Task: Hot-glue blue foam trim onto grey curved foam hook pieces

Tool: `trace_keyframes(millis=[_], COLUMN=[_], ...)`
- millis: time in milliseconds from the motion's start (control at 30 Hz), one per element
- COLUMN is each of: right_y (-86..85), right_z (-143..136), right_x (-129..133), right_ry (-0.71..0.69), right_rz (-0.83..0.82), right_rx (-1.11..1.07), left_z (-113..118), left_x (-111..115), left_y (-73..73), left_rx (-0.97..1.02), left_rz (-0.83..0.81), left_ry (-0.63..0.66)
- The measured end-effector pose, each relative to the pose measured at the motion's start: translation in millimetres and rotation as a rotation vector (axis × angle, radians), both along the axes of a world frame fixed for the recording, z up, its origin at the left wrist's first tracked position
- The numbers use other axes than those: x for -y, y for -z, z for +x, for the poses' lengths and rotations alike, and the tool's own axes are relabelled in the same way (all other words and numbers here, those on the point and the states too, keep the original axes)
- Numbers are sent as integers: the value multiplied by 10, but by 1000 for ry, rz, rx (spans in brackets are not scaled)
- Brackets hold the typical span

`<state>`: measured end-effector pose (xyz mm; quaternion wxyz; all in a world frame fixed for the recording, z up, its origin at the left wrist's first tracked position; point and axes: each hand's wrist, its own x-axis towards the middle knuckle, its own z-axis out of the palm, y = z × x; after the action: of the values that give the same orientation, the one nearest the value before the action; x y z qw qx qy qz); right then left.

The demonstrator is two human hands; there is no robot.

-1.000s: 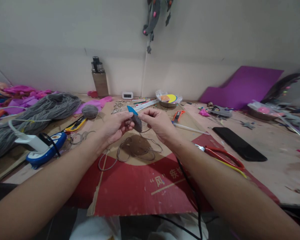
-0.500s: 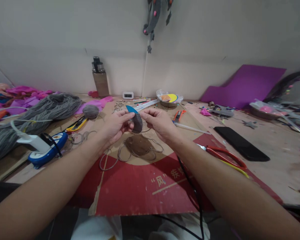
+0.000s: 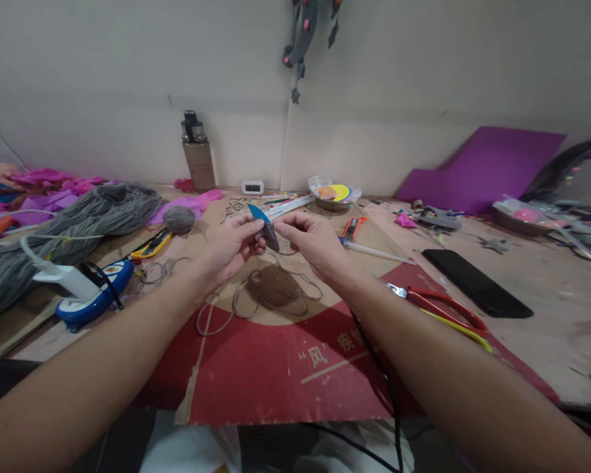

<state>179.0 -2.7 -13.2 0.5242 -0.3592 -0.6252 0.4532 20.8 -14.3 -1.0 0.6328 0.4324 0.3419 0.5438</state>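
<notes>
My left hand (image 3: 235,244) is closed on a curved, pointed blue piece (image 3: 259,213), its lower part wrapped in grey yarn (image 3: 272,240). Just right of it, my right hand (image 3: 311,242) pinches at the wrapped edge, with thumb and forefinger together. A strand of grey yarn runs below the right fingers; exactly what they grip is too small to see. Loose loops of the same yarn (image 3: 236,309) lie on the cardboard sheet (image 3: 256,381) beneath both hands, around the shadow they cast.
Red-handled scissors (image 3: 443,305) and a black phone (image 3: 477,282) lie to the right. Beyond the hands are an orange utility knife (image 3: 353,228) and a bowl (image 3: 332,202). At left are a blue power strip (image 3: 96,299), a yellow cutter (image 3: 152,245) and grey yarn hanks (image 3: 98,217).
The yarn-wrapped piece has turned between my hands and now shows narrower, more edge-on. Both hands stay in nearly the same place.
</notes>
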Motion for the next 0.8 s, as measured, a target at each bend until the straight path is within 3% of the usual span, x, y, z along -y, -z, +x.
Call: trace_keyframes(millis=[433, 800], right_y=[-34, -69], right_z=[-30, 43], right_x=[81, 40], right_ry=[35, -111], right_rz=[46, 19], right_rx=[50, 64], left_z=[4, -273], left_x=[-6, -135], left_y=[25, -237], left_rx=[6, 133], left_rz=[35, 179], left_ry=[27, -195])
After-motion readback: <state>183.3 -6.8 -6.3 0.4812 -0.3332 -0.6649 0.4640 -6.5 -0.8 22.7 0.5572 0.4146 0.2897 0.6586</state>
